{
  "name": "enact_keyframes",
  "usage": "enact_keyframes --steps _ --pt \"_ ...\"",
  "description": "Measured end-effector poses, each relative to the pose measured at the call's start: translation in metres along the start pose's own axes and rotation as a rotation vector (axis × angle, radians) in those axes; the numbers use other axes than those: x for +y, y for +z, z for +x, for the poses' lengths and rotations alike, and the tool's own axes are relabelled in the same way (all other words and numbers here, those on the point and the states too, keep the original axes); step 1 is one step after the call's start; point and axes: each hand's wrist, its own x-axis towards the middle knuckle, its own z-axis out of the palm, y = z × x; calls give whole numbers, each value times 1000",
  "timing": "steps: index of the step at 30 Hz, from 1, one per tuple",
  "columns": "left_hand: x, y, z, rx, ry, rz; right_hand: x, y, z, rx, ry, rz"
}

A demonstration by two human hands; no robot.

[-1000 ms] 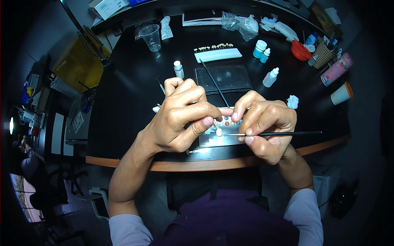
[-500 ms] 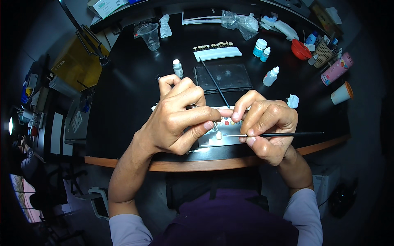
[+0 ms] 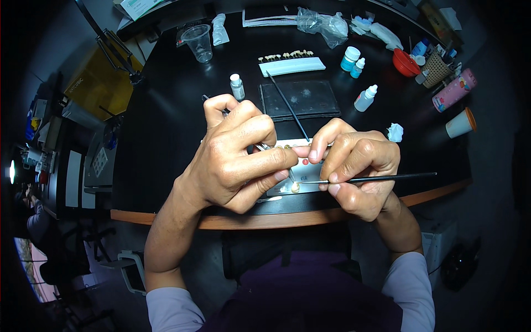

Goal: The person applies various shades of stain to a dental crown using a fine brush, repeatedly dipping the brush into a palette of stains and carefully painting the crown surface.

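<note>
Slender metal tweezers (image 3: 291, 176), mostly covered by the fingers, are pinched in my left hand (image 3: 238, 157). At their tip is a small cream-white tooth crown (image 3: 295, 188). My right hand (image 3: 362, 166) grips a fine black-handled brush (image 3: 395, 177) lying nearly level, its tip touching or very close to the crown's right side. The fingers of both hands meet above the crown. Below them lies a pale palette plate (image 3: 312, 171) with coloured dots, partly hidden by my hands.
Beyond my hands a dark flat slab (image 3: 301, 99) has another brush (image 3: 286, 101) resting across it. Behind stands a white rack (image 3: 293, 66) with several tooth-shaped samples. A glass vial (image 3: 237, 87), dropper bottle (image 3: 365, 98), crumpled tissue (image 3: 395, 133) and paper cup (image 3: 461, 123) stand around.
The crown has tilted or turned slightly and now looks more yellowish. My left hand has shifted a little left, and the brush tip sits nearer the crown's upper side.
</note>
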Motion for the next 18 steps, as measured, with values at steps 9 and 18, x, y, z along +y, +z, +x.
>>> enact_keyframes --steps 9,18 --pt "-3 2 -3 9 18 38 -3 -1 2 -33 -3 -16" --pt "-2 1 -3 1 12 40 -1 -3 2 -57 -12 -15"
